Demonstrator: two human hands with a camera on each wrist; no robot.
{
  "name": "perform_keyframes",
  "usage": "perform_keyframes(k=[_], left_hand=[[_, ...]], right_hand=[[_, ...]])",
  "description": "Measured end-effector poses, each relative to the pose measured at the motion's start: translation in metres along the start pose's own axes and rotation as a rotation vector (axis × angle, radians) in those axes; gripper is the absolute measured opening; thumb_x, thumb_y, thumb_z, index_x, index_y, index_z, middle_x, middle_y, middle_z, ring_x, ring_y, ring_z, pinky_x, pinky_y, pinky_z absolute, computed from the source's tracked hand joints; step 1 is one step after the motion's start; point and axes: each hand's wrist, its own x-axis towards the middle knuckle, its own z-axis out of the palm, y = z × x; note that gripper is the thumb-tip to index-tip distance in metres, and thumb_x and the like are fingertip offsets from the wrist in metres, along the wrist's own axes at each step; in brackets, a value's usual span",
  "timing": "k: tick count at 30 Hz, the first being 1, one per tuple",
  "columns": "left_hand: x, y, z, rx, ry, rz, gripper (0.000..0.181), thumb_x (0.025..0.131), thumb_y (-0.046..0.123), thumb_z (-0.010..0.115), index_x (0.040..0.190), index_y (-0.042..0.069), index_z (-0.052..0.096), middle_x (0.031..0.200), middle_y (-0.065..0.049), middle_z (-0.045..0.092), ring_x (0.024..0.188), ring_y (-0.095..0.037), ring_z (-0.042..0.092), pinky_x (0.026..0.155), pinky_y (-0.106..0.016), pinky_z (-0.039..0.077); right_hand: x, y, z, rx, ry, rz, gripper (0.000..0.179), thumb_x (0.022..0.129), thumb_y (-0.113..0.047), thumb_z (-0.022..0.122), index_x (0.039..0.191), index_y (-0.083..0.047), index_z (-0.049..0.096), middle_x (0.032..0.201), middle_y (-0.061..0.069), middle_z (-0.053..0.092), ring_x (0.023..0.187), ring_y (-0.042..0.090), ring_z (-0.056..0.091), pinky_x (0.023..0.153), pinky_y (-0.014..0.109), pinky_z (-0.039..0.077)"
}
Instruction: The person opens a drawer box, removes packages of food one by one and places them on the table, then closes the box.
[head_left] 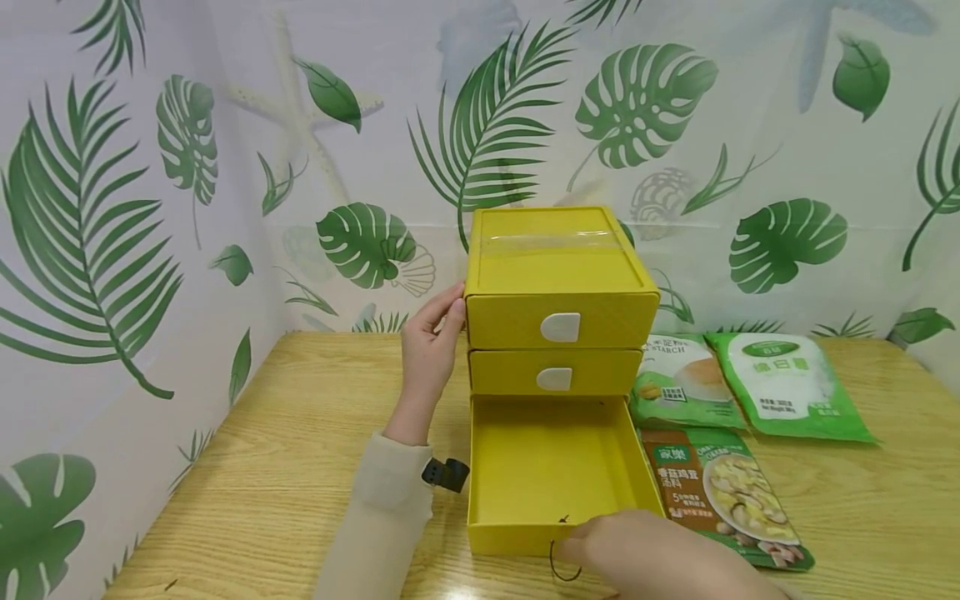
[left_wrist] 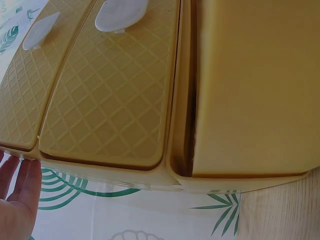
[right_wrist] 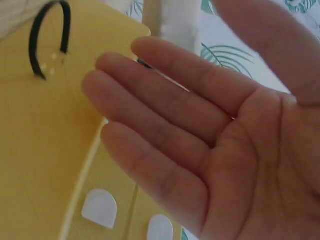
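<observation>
A yellow drawer cabinet (head_left: 562,279) stands on the table, its two upper drawers closed and fronted with white tab pulls (head_left: 561,327). The bottom drawer (head_left: 555,458) is pulled well out, with no contents showing inside. A thin black loop (right_wrist: 34,50) serves as its pull at the front. My left hand (head_left: 429,354) rests against the cabinet's left side near the top, fingers fairly straight in the left wrist view. Over the front right corner of the bottom drawer is my right hand (head_left: 652,554), beside the loop. Its palm and extended fingers show bare in the right wrist view.
To the cabinet's right lie a starch packet (head_left: 686,383), a green and white packet (head_left: 791,387) and a brown and green soup seasoning packet (head_left: 720,500). Clear tape (head_left: 551,242) crosses the cabinet top. A leaf-printed sheet (head_left: 525,108) hangs behind the wooden table (head_left: 330,392).
</observation>
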Motion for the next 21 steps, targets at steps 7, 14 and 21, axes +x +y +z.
perform_keyframes(k=[7, 14, 21], left_hand=[[0.0, 0.0, 0.0, -0.003, -0.003, 0.002, 0.027, 0.089, 0.009, 0.053, 0.112, -0.004, 0.059, 0.115, -0.013, 0.057, 0.105, -0.018, 0.053, 0.074, -0.026, 0.05], [0.001, 0.001, 0.0, 0.006, -0.003, 0.001, 0.027, 0.089, 0.009, 0.054, 0.112, -0.004, 0.059, 0.115, -0.013, 0.057, 0.105, -0.018, 0.053, 0.074, -0.027, 0.05], [0.0, 0.001, -0.001, -0.002, -0.009, -0.002, 0.027, 0.089, 0.008, 0.053, 0.113, -0.004, 0.058, 0.116, -0.015, 0.056, 0.106, -0.019, 0.052, 0.076, -0.028, 0.05]], right_hand=[[0.011, 0.001, 0.015, -0.091, 0.007, -0.082, 0.022, 0.083, -0.04, 0.057, 0.089, -0.019, 0.061, 0.082, -0.017, 0.054, 0.071, -0.002, 0.05, 0.059, 0.019, 0.045], [0.02, -0.003, 0.023, -0.049, 0.006, -0.109, 0.015, 0.084, -0.033, 0.057, 0.072, -0.022, 0.058, 0.068, -0.021, 0.047, 0.06, -0.005, 0.042, 0.055, 0.014, 0.04], [0.026, -0.003, 0.027, -0.081, -0.048, -0.036, 0.017, 0.083, -0.032, 0.058, 0.072, -0.019, 0.061, 0.065, -0.016, 0.05, 0.058, -0.003, 0.044, 0.053, 0.015, 0.04]])
